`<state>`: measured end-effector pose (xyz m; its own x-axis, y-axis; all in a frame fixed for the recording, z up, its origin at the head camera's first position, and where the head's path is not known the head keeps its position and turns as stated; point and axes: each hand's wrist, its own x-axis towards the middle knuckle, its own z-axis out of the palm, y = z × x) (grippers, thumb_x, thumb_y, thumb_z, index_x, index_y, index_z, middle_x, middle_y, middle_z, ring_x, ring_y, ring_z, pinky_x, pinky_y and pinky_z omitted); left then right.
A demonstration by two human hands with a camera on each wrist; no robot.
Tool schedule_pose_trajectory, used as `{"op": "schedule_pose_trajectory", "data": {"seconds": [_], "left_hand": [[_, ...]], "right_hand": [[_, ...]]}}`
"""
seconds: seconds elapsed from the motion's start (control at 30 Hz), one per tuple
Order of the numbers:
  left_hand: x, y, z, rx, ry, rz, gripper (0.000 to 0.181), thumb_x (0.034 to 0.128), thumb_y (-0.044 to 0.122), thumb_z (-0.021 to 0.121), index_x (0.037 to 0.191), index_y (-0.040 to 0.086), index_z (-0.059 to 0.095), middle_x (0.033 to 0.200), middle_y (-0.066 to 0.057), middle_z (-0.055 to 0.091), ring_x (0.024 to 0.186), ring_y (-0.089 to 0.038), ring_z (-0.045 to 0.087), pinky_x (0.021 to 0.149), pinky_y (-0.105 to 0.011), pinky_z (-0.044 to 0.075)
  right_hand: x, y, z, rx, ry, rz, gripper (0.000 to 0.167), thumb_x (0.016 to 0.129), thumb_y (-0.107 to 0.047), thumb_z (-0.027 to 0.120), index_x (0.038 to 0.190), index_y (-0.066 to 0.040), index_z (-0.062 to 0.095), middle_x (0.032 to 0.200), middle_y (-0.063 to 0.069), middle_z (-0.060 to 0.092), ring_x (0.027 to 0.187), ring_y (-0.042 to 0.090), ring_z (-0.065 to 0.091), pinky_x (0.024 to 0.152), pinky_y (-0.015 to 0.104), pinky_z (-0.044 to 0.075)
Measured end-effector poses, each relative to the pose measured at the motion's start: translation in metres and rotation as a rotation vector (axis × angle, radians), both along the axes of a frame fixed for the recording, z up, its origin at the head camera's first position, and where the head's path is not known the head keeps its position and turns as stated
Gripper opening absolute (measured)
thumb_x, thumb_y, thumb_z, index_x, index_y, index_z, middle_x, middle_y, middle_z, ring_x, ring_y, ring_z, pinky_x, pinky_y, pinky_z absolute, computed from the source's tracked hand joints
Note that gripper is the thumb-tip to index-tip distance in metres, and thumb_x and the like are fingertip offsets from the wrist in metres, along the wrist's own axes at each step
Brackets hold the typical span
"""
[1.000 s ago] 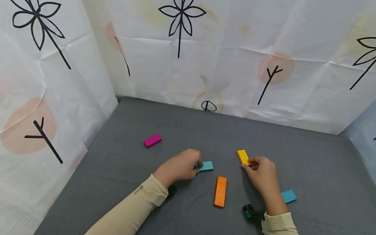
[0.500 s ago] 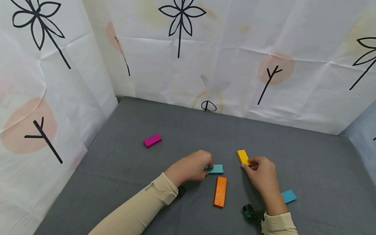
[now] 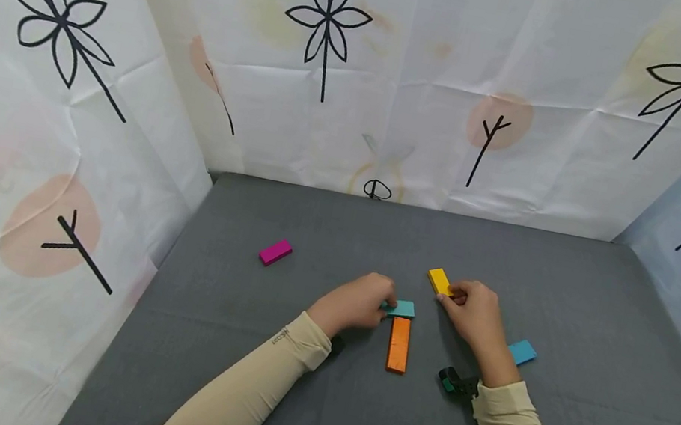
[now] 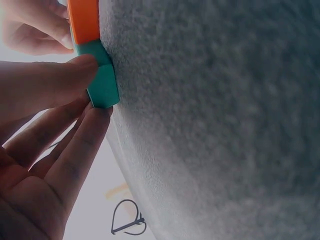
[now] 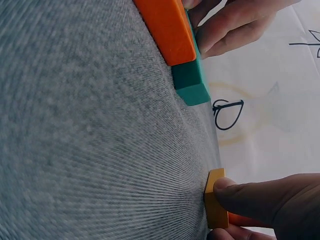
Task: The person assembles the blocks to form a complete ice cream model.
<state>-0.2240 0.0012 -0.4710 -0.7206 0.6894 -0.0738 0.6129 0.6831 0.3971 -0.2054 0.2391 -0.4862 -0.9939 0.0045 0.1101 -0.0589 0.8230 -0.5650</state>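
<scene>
My left hand (image 3: 355,302) pinches a teal block (image 3: 403,309) between thumb and fingers, low on the grey cloth. That block lies crosswise at the far end of an orange block (image 3: 399,346), and no gap shows between them in the head view. In the left wrist view the thumb lies over the teal block (image 4: 104,85) and fingertips meet its end. Farther right, my right hand (image 3: 475,312) holds the near end of a yellow block (image 3: 438,281), which stays on the cloth. The thumb covers part of the yellow block (image 5: 215,205) in the right wrist view.
A magenta block (image 3: 275,252) lies at the back left. Beside the right wrist is a blue block (image 3: 522,352), partly hidden by the arm. White printed sheets (image 3: 398,116) stand behind and at the sides of the grey cloth (image 3: 317,421).
My left hand has slid the teal block to the right and turned it slightly, up to the orange block's far end. The right hand and yellow block have kept their place.
</scene>
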Motion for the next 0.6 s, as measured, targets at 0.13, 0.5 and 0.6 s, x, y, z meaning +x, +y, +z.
{"op": "schedule_pose_trajectory", "data": {"seconds": [0.13, 0.5, 0.6], "left_hand": [[-0.0006, 0.0026, -0.0016, 0.005, -0.010, -0.010, 0.029, 0.0966, -0.003, 0.069, 0.122, 0.007, 0.081, 0.119, -0.006, 0.076, 0.107, -0.015, 0.071, 0.093, -0.024, 0.059], [0.0009, 0.0047, -0.0015, 0.018, -0.007, -0.017, 0.026, 0.0980, -0.002, 0.070, 0.119, 0.006, 0.081, 0.121, -0.006, 0.076, 0.112, -0.016, 0.072, 0.097, -0.026, 0.059], [0.0021, 0.0050, -0.0004, 0.013, -0.007, -0.017, 0.025, 0.0982, -0.002, 0.070, 0.119, 0.006, 0.082, 0.121, -0.006, 0.076, 0.112, -0.017, 0.072, 0.097, -0.026, 0.059]], "right_hand": [[0.0000, -0.0007, -0.0001, -0.003, -0.001, -0.007, 0.034, 0.098, -0.016, 0.078, 0.119, 0.010, 0.074, 0.110, 0.028, 0.071, 0.095, 0.038, 0.070, 0.083, 0.052, 0.060], [-0.0020, 0.0007, -0.0010, -0.017, -0.005, -0.010, 0.034, 0.098, -0.016, 0.077, 0.119, 0.011, 0.074, 0.111, 0.028, 0.072, 0.095, 0.037, 0.071, 0.083, 0.053, 0.061], [-0.0017, 0.0004, -0.0011, -0.019, -0.007, -0.007, 0.034, 0.098, -0.015, 0.077, 0.119, 0.011, 0.074, 0.112, 0.028, 0.071, 0.095, 0.038, 0.071, 0.083, 0.053, 0.061]]}}
